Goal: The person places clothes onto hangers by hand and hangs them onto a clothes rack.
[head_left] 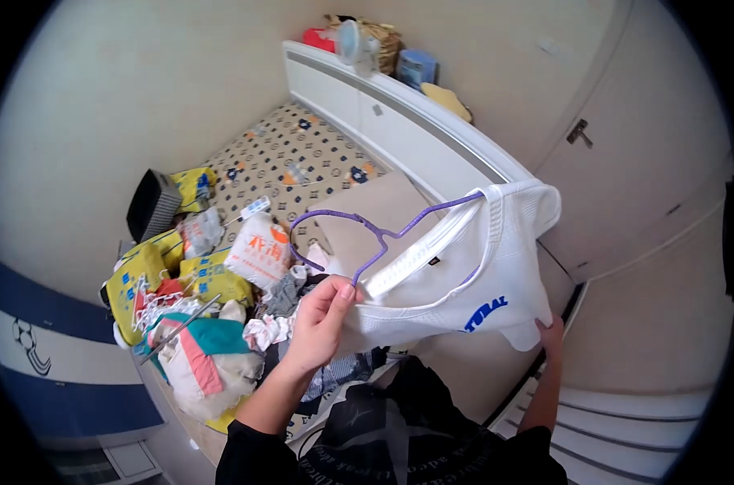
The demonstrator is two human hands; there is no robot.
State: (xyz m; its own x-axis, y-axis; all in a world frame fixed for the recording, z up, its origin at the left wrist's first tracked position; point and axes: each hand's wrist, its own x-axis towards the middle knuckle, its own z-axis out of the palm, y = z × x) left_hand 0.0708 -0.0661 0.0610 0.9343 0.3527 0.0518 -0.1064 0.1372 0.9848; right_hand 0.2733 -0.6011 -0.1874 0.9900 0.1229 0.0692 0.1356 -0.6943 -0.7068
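A white shirt (472, 283) with blue lettering on its front is stretched out before me, its neckline facing up and left. A purple clothes hanger (380, 232) lies across the neckline. One arm of it runs into the shirt's far shoulder, and its hook curls out to the left. My left hand (322, 317) is closed in a pinch on the hanger's near arm, beside the collar; its fingers partly hide the shirt's edge. On the right, my right hand (551, 333) is closed on a lower edge of the shirt, with most of its fingers hidden.
A bed with a patterned mattress (262, 153) and white headboard (419, 109) lies ahead. Piled on it at left are clothes, yellow bags (140, 283), a white plastic bag (258, 252) and a black basket (153, 204). A door (633, 137) stands at right, above a white slatted rack (601, 432).
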